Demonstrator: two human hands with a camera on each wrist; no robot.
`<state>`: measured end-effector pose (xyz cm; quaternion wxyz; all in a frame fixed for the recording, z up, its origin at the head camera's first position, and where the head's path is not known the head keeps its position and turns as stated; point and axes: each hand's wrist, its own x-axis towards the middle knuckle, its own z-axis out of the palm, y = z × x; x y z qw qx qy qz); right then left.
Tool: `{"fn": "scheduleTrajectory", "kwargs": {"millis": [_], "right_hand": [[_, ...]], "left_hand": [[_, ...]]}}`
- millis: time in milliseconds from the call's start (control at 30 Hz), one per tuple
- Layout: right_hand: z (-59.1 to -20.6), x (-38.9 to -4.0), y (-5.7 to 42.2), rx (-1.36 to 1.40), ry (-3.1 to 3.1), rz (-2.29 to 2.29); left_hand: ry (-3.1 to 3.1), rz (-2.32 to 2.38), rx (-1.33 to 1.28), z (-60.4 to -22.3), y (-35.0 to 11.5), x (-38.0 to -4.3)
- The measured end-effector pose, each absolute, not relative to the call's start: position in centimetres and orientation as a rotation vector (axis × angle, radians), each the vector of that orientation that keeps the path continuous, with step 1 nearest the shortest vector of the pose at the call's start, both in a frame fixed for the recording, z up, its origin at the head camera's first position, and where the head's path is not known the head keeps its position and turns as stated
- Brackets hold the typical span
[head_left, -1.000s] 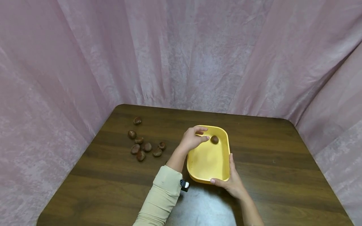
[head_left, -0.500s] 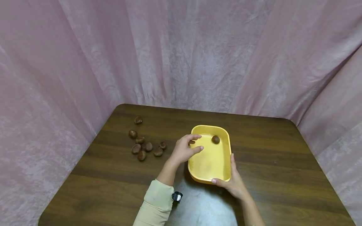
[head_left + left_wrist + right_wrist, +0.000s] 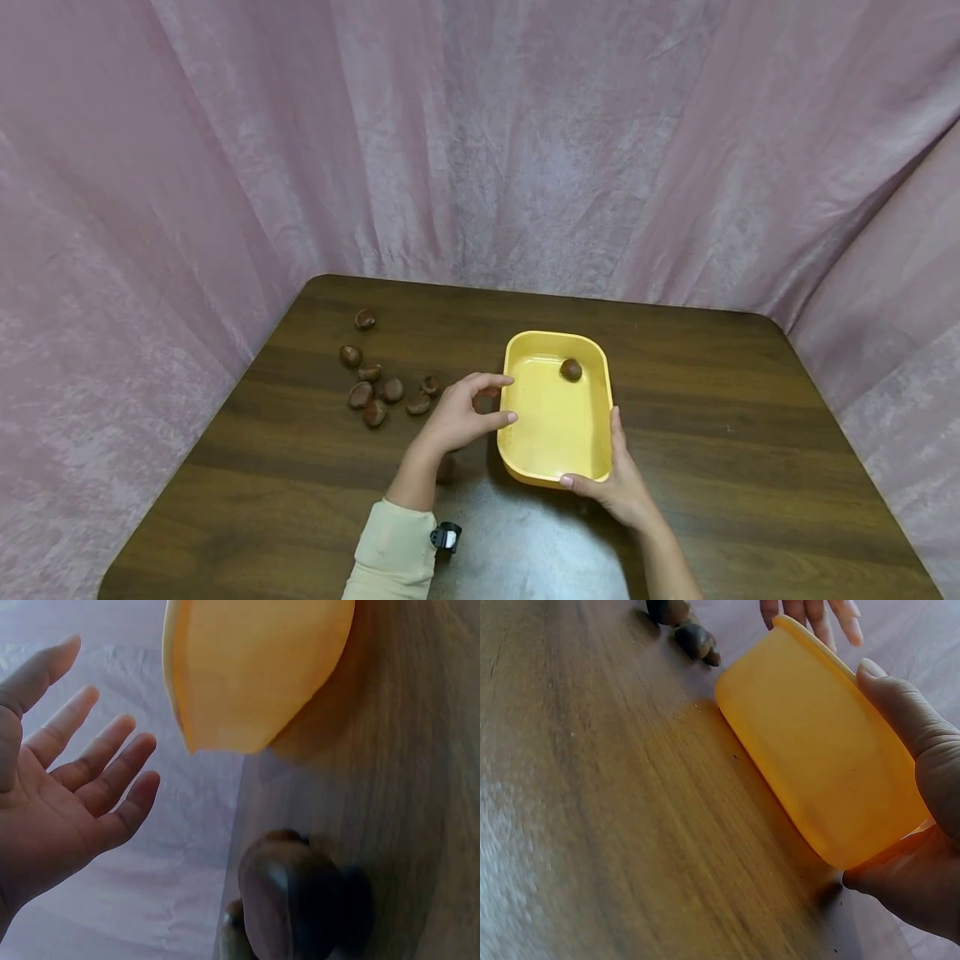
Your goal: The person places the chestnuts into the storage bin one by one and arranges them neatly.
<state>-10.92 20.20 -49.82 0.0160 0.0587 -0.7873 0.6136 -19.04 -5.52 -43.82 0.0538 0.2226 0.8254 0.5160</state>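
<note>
The yellow plastic box (image 3: 555, 425) stands on the table with one chestnut (image 3: 571, 369) inside at its far end. In the head view my left hand (image 3: 453, 417) hovers at the box's left rim, thumb and fingers spread apart. The left wrist view shows that palm (image 3: 60, 780) with nothing in it. My right hand (image 3: 624, 483) grips the near right corner; its thumb (image 3: 904, 705) lies along the rim and its fingers reach along the right side. A brown chestnut (image 3: 446, 469) shows beside my left wrist, partly hidden.
Several chestnuts (image 3: 373, 412) lie loosely grouped on the wooden table (image 3: 720, 400) left of the box. One more chestnut (image 3: 365, 319) sits farther back. Pink curtains (image 3: 480, 167) hang around the table's far edge and sides.
My left hand has moved from over the box toward the left and nearer to me, fingers still spread. A chestnut beside its wrist has come into view. My right hand keeps its hold.
</note>
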Motion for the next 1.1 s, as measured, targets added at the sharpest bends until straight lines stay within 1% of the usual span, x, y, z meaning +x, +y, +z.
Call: {"fn": "scheduleTrajectory", "kwargs": {"millis": [200, 600, 867, 1100], "right_hand": [[-49.8, -11.0, 20.2, 0.173, -2.454, 1.891], [-49.7, -10.9, 20.2, 0.147, -2.482, 1.882], [-49.5, -10.8, 20.1, 0.164, -2.471, 1.892], [-49.6, -10.9, 20.2, 0.162, -2.472, 1.888]], "left_hand": [[2.477, 1.568, 0.7, -43.9, -6.7, -18.7], [2.405, 1.633, 0.56, -44.2, -9.4, -18.2], [2.298, 1.668, 0.605, -42.6, -11.1, -17.1], [2.314, 1.54, 0.595, -46.1, -12.7, -18.0]]}}
